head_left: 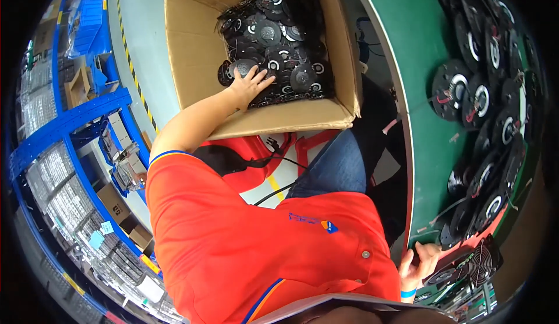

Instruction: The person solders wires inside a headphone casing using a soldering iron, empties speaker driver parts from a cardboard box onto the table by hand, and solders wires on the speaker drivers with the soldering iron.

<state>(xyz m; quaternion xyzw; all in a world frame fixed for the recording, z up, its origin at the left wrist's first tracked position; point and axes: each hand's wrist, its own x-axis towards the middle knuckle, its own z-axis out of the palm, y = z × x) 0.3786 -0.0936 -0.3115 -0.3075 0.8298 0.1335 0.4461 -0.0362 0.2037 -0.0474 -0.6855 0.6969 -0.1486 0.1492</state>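
My left arm reaches into a cardboard box (273, 120) filled with round black disc-shaped parts (269, 34), some with pale rings and thin wires. With its fingers spread, my left hand (247, 86) lies over the near-left part of the pile, its fingertips touching a disc with a grey centre (243, 68). At the lower right, my right hand (420, 263) rests at the edge of a green-topped table (428, 167). Its fingers curl round something dark that I cannot make out. More black discs with wires (449, 90) lie crowded along the table's far right side.
Blue shelving (70, 114) with bins and trays curves along the left. A yellow-black floor stripe (129, 62) runs beside it. Below the box is a red plastic piece (244, 175) with a black cable. A fan with a round grille (482, 264) stands beyond my right hand.
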